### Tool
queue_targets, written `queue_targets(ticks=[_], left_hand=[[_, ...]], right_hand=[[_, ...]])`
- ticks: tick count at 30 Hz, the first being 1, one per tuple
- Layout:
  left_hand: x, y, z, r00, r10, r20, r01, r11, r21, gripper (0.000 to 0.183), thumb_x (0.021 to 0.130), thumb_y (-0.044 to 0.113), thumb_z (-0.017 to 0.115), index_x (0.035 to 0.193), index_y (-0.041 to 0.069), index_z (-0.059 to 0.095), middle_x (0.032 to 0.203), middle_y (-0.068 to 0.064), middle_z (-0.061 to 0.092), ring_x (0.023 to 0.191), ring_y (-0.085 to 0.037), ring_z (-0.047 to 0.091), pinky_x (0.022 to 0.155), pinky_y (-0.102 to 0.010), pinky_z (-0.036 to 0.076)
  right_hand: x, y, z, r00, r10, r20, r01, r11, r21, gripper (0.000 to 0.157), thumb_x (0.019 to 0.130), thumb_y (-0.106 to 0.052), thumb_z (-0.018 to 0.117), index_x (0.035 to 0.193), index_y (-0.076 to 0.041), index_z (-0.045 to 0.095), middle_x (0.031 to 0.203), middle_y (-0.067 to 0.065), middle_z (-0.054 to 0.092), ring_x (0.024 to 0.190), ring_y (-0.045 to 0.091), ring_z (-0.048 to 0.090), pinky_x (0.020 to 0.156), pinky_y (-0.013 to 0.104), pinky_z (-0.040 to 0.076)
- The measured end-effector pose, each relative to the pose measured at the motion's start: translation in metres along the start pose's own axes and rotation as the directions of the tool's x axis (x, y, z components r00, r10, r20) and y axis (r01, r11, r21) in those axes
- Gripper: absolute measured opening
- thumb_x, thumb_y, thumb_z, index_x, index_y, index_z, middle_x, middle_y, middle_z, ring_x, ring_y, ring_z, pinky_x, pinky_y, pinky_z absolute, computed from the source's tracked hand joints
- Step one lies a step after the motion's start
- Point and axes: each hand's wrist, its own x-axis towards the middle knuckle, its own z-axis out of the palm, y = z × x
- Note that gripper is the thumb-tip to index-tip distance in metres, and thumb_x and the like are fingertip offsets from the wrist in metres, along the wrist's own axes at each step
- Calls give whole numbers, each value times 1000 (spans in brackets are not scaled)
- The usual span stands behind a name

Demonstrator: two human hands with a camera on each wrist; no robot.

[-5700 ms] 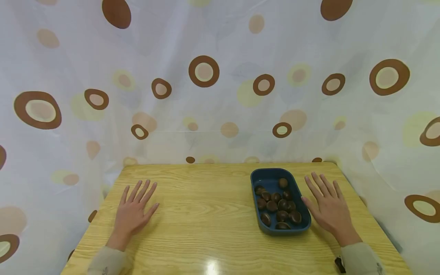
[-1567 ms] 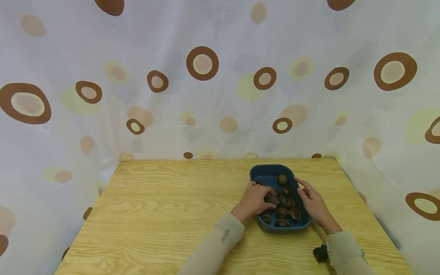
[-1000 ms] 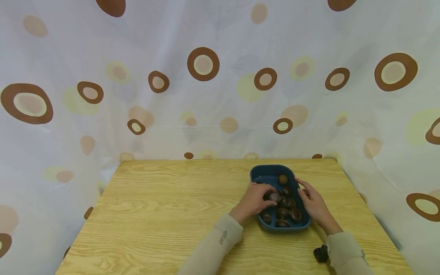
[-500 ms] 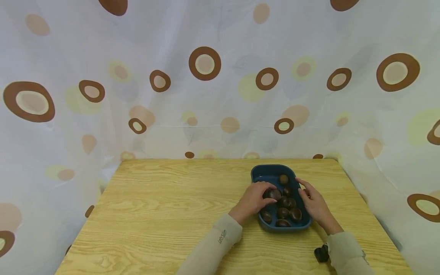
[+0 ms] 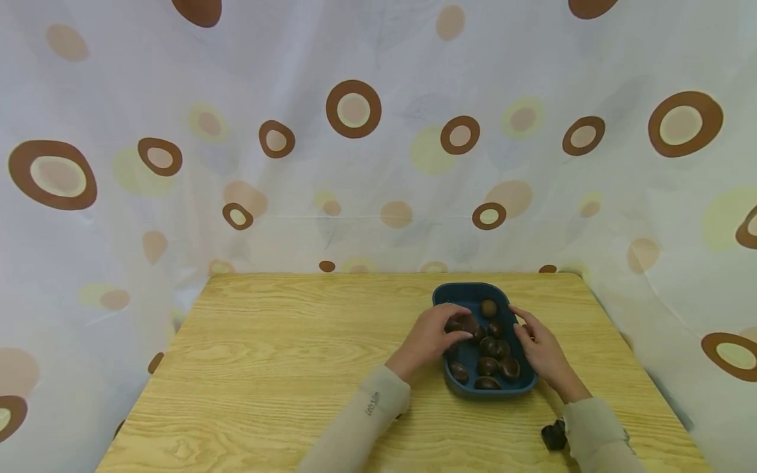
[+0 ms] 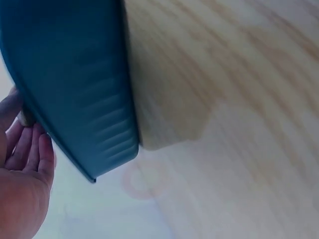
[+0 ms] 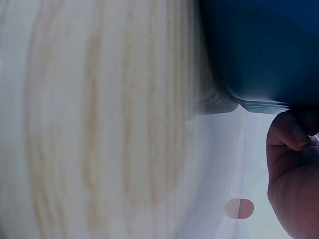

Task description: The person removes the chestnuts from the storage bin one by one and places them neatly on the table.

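The blue tray (image 5: 473, 394) stands on the table's right half, holding several dark brown chestnuts (image 5: 508, 368). My left hand (image 5: 430, 336) reaches in over the tray's left rim. Its thumb and fingers curl round one chestnut (image 5: 468, 323), partly hidden behind the fingers. In the left wrist view, the left hand (image 6: 27, 184) shows beyond the tray's rim, with a bit of a rounded thing at the fingertips. At the tray's right rim, my right hand (image 5: 543, 351) grips the edge. The right wrist view shows the right hand's (image 7: 296, 174) curled fingers against the tray wall (image 7: 269, 59).
The wooden table (image 5: 284, 368) carries the tray. Behind and beside it hangs a white curtain (image 5: 378, 164) with brown and yellow ovals. Near the right cuff is a small black object (image 5: 554, 435).
Both hands lay spread beside the tray at first; then they came to it. Over the last second the left hand shifted slightly back and left with its chestnut. The right hand stays at the rim.
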Motion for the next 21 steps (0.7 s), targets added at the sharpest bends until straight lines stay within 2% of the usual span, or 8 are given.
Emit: queue_targets(ticks=[5, 8, 11, 16, 21], left_hand=[[-4, -3, -11, 1000, -1, -30, 0, 999, -32, 41, 98, 29, 73, 136, 17, 66, 127, 1, 70, 110, -10, 68, 97, -26, 56], [-6, -6, -18, 998, 8, -56, -10, 999, -33, 42, 97, 29, 74, 136, 15, 66, 127, 0, 71, 110, -12, 68, 98, -33, 57], [-8, -11, -26, 997, 10, -82, -11, 1000, -7, 42, 97, 28, 74, 136, 15, 66, 126, -1, 71, 110, -15, 69, 98, -34, 57], [-15, -21, -42, 994, -18, -109, 18, 1000, -7, 42, 97, 26, 74, 137, 13, 66, 125, -1, 71, 112, -20, 69, 99, -33, 56], [-25, -34, -56, 988, -61, -139, 54, 997, -56, 44, 97, 23, 75, 138, 10, 65, 125, -3, 72, 112, -21, 68, 98, -41, 56]], right_hand=[[1, 0, 0, 1000, 4, 6, -4, 1000, 0, 48, 115, -28, 39, 160, -10, 39, 78, 5, 47, 62, 14, 41, 56, 28, 38], [1, -1, 0, 1000, 5, 8, -5, 1000, -2, 48, 115, -28, 39, 160, -10, 39, 79, 6, 47, 63, 14, 41, 56, 28, 38], [0, -3, 0, 1000, 7, 7, -7, 1000, -4, 48, 115, -27, 39, 160, -10, 39, 79, 7, 48, 64, 14, 41, 57, 28, 38], [0, -4, -1, 1000, 5, 3, -5, 1000, -14, 48, 115, -27, 39, 160, -10, 39, 80, 7, 49, 65, 14, 42, 58, 28, 37], [0, -4, 0, 1000, 4, -5, -4, 1000, -17, 47, 115, -26, 39, 159, -10, 39, 80, 7, 49, 66, 14, 42, 59, 28, 37]])
